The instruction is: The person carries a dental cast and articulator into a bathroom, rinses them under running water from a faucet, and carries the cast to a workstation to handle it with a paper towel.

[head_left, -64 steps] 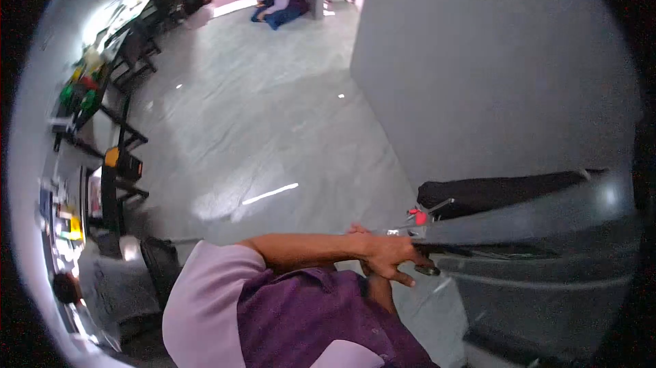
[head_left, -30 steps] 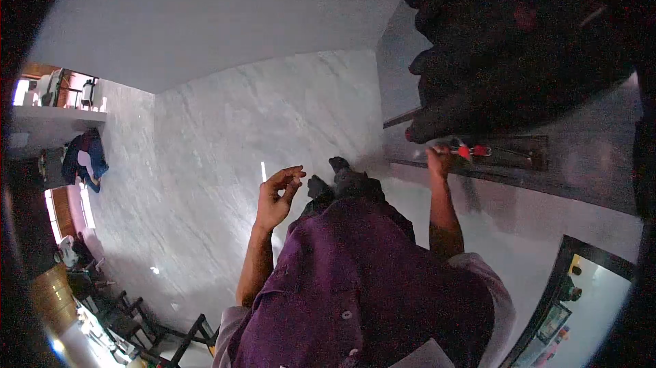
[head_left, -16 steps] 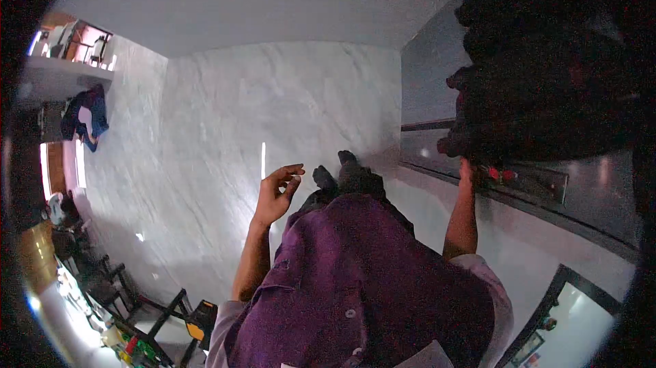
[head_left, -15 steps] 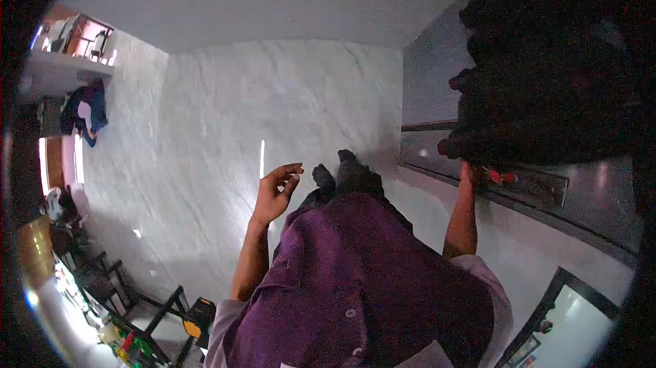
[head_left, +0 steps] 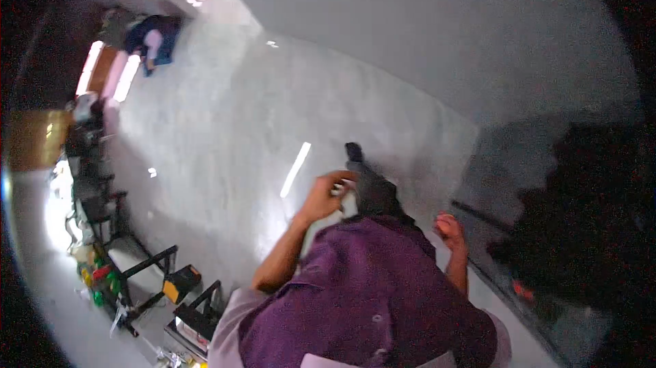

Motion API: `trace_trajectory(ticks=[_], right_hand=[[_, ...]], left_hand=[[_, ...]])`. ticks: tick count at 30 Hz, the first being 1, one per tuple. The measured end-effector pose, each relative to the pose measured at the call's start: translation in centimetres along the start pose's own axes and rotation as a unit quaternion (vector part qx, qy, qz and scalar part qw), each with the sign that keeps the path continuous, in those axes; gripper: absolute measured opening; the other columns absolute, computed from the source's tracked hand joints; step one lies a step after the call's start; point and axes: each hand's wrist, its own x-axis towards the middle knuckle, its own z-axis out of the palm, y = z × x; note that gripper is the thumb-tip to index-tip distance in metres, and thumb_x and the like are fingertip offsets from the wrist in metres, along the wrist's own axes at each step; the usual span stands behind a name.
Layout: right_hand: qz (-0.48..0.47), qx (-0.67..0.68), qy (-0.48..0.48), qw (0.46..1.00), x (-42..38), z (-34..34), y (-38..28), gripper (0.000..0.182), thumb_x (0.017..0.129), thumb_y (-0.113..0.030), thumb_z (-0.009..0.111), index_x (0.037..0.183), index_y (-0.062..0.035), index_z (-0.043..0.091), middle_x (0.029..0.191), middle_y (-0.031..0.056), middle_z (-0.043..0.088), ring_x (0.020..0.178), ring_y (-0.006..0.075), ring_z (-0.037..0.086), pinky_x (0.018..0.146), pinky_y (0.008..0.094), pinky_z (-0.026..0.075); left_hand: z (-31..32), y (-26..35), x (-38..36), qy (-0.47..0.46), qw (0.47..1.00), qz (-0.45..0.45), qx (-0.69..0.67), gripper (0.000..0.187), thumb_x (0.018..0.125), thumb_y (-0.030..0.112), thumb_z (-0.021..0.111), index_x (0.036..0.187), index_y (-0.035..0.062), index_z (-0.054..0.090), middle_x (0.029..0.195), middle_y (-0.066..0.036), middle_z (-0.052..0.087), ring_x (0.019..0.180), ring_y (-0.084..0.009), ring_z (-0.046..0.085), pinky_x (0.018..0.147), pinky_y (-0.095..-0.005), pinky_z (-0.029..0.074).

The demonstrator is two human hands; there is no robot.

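Note:
My left hand (head_left: 328, 197) hangs in front of the purple shirt (head_left: 362, 279), above my dark trouser leg (head_left: 379, 194). Its thumb and fingers are loosely bent with a gap between them, and I see nothing held. On the other side, my right hand (head_left: 450, 233) is beside my hip, its fingers half curled and apart, also with nothing visible in it. It is nearest to the dark hanging mass (head_left: 581, 217), which looks like clothing, but does not touch it. A small red thing (head_left: 523, 291) lies below that mass, too blurred to name.
Pale marbled floor (head_left: 225, 115) spreads ahead, with a grey wall (head_left: 424, 19) to the right. Black-framed chairs (head_left: 147, 262) and a black-and-yellow box (head_left: 182, 283) stand at left. Farther off, a person in dark blue (head_left: 154, 40) bends low near a doorway.
My view has turned and moved. My right hand has come away from the dark clothing-like mass and its fingers have curled. My left hand has swung inward across my leg.

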Motion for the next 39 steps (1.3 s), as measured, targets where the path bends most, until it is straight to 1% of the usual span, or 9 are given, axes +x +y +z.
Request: trace_trajectory(ticks=[1,3,4,7,10,11,21,29,39], right_hand=[[-0.039,0.027,-0.047,0.998,3.6,0.5,1.2,0.027,0.085,-0.023,0.068,0.104,-0.0041,0.064,0.099,0.0081,0.067,0.090,0.0254,0.067,0.072,0.0385,0.057],[0.130,0.283,-0.068,0.948,11.3,0.8,-0.3,0.024,0.084,-0.020,0.067,0.101,-0.0027,0.067,0.098,0.0125,0.068,0.091,0.0260,0.068,0.071,0.0386,0.057],[0.330,0.485,-0.054,0.808,15.6,-0.2,-3.0,0.020,0.085,-0.018,0.063,0.097,-0.0028,0.070,0.095,0.0149,0.069,0.089,0.0257,0.068,0.069,0.0388,0.057],[0.481,0.493,-0.170,0.705,28.5,-0.4,-3.4,0.022,0.084,-0.018,0.065,0.096,-0.0003,0.070,0.094,0.0137,0.070,0.084,0.0235,0.069,0.067,0.0384,0.057],[0.066,0.407,-0.187,0.892,40.9,3.5,-4.4,0.028,0.085,-0.023,0.067,0.099,0.0009,0.069,0.094,0.0125,0.071,0.079,0.0217,0.069,0.062,0.0348,0.056],[0.310,0.489,-0.274,0.768,45.5,3.5,-4.9,0.034,0.084,-0.025,0.070,0.107,-0.0005,0.066,0.096,0.0122,0.071,0.074,0.0220,0.068,0.059,0.0313,0.054],[0.212,0.468,-0.447,0.732,81.5,19.7,-19.1,0.037,0.082,-0.022,0.066,0.110,0.0020,0.066,0.089,0.0108,0.067,0.071,0.0206,0.067,0.059,0.0316,0.053],[0.216,0.473,-0.440,0.733,96.9,33.1,-27.0,0.031,0.082,-0.013,0.060,0.108,0.0026,0.067,0.094,0.0123,0.067,0.073,0.0216,0.067,0.061,0.0315,0.055],[0.272,0.543,-0.325,0.724,115.2,41.2,-27.3,0.029,0.086,-0.016,0.059,0.104,0.0051,0.066,0.089,0.0137,0.068,0.075,0.0209,0.067,0.070,0.0343,0.056]], left_hand=[[-0.9,-0.5,1.4,-0.008,0.998,0.033,0.043,0.032,0.087,0.000,0.057,0.118,0.0036,0.063,0.111,-0.015,0.067,0.093,-0.0217,0.067,0.074,-0.0358,0.057],[-2.7,1.3,3.5,-0.015,0.996,0.037,0.079,0.036,0.085,0.001,0.059,0.121,0.0064,0.062,0.109,-0.013,0.067,0.095,-0.0236,0.066,0.080,-0.0366,0.054],[-3.7,0.7,4.5,-0.028,0.994,0.073,0.075,0.034,0.086,0.003,0.060,0.120,0.0054,0.062,0.107,-0.015,0.066,0.092,-0.0259,0.066,0.078,-0.0384,0.053],[-8.2,3.9,8.1,-0.037,0.990,0.061,0.119,0.031,0.088,0.007,0.061,0.119,0.0035,0.062,0.107,-0.016,0.066,0.092,-0.0277,0.066,0.078,-0.0392,0.053],[-14.5,4.3,10.8,-0.027,0.989,0.055,0.132,0.031,0.089,0.008,0.061,0.119,0.0036,0.062,0.110,-0.016,0.066,0.095,-0.0295,0.066,0.080,-0.0396,0.053],[-16.6,4.2,12.1,-0.013,0.989,0.058,0.132,0.031,0.089,0.009,0.061,0.119,0.0038,0.062,0.111,-0.017,0.066,0.097,-0.0302,0.066,0.081,-0.0397,0.053],[-39.5,-3.3,16.3,0.275,0.959,-0.023,0.066,0.028,0.092,0.014,0.062,0.117,0.0036,0.065,0.108,-0.014,0.069,0.093,-0.0236,0.068,0.077,-0.0341,0.055],[-61.3,-5.7,21.0,0.267,0.960,-0.086,0.004,0.025,0.092,0.009,0.059,0.115,0.0028,0.066,0.101,-0.010,0.071,0.085,-0.0180,0.068,0.073,-0.0321,0.055],[-89.3,-2.8,37.6,0.182,0.971,0.042,0.151,0.025,0.091,0.016,0.062,0.114,0.0050,0.066,0.105,-0.015,0.069,0.085,-0.0244,0.069,0.069,-0.0347,0.054]])
